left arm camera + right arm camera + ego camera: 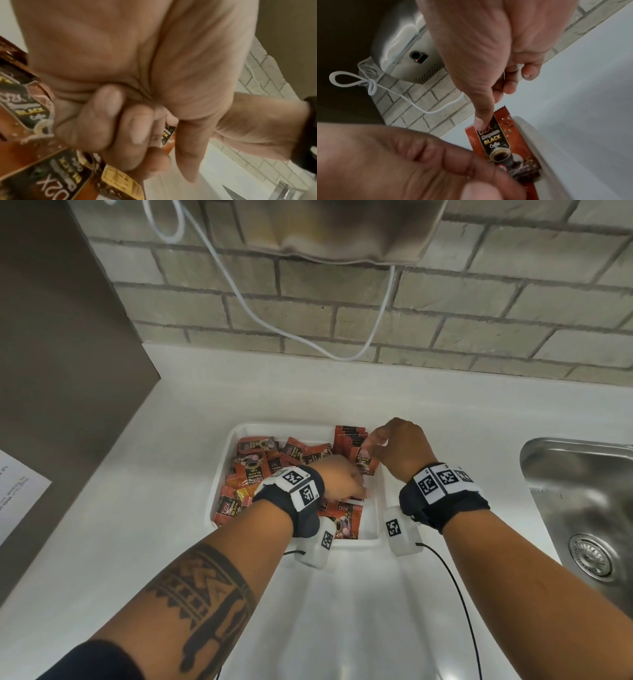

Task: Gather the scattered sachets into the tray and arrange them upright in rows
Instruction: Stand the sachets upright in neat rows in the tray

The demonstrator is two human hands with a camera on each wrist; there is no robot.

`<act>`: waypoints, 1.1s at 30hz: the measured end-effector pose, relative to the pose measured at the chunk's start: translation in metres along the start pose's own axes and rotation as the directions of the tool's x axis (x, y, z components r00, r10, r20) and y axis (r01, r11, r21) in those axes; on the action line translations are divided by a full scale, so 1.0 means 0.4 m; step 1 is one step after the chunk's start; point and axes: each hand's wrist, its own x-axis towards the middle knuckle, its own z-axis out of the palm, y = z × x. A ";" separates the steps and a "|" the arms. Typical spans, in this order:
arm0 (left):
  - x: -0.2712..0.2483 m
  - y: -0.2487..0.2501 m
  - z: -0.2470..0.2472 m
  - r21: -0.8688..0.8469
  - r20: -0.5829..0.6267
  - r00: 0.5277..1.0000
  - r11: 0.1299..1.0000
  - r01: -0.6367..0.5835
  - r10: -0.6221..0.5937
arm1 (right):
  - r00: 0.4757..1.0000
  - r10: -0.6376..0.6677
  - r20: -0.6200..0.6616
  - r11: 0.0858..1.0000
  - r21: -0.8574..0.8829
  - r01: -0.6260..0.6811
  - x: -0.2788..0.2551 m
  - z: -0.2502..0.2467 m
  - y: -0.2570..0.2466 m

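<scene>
Sachets (pixel 260 470) lie jumbled in the white tray (pixel 224 453) on the bench (pixel 137 508); my right grip (pixel 399 450) pinches one sachet (pixel 364 462) upright beside the standing row (pixel 349 438), my left grip (pixel 342 481) curls among loose ones, its hold unclear.

1. Left forearm (pixel 191 587): bears a dark geometric tattoo of bands and triangles; a black sleeve edge (pixel 92 659) shows nearest the camera.
2. Left wrist: black fabric wrist strap (pixel 291 501) carrying white plates printed with black square fiducial markers.
3. Right wrist: matching black fabric strap (pixel 445 501) with white marker plates.
4. Each strap carries a white box-shaped camera module (pixel 399 530), marker-labelled, with a thin black cable (pixel 459 604) attached.
</scene>
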 end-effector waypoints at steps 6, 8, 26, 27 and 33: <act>0.020 0.010 0.005 0.018 -0.019 0.999 0.999 -0.038 0.038 | 1.000 -0.007 0.010 1.000 -0.007 0.007 0.010 0.020 -0.003; 0.028 0.007 0.007 0.003 -0.027 0.999 0.999 -0.035 0.035 | 1.000 0.001 -0.010 1.000 -0.012 -0.001 0.003 0.018 0.002; 0.022 0.001 0.013 0.125 0.010 1.000 0.992 0.025 -0.027 | 0.966 0.045 0.255 0.855 -0.511 0.095 -0.051 0.062 -0.022; 0.018 0.000 0.011 0.144 0.018 1.000 0.989 0.020 -0.023 | 0.966 0.046 0.255 0.851 -0.517 0.096 -0.051 0.066 -0.019; -0.009 -0.006 0.013 0.276 0.004 1.000 0.961 -0.009 0.009 | 0.969 0.044 0.241 0.829 -0.550 0.099 -0.041 0.083 -0.009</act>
